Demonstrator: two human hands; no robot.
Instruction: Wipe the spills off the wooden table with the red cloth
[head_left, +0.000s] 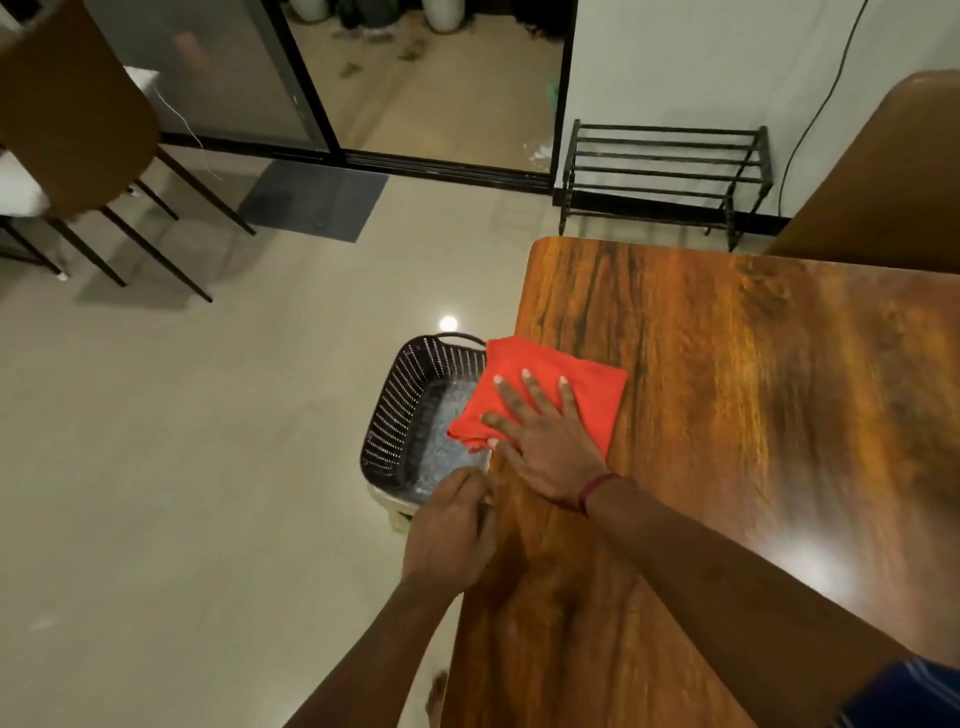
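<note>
The red cloth (540, 384) lies folded at the left edge of the wooden table (727, 415), with its left part hanging past the edge. My right hand (545, 441) presses flat on the cloth with fingers spread. A red band circles that wrist. My left hand (449, 525) is curled at the near rim of a black perforated basket (400, 415), held right against the table edge under the cloth. Something grey and glistening lies in the basket's bottom. The tabletop around the cloth looks glossy, and I can make out no spill on it.
A pale tiled floor lies to the left. Brown chairs (78, 130) with thin dark legs stand at the far left, and another chair back (893, 182) rises behind the table. A black metal rack (665, 166) stands against the wall, with a grey mat (317, 200) by the glass door.
</note>
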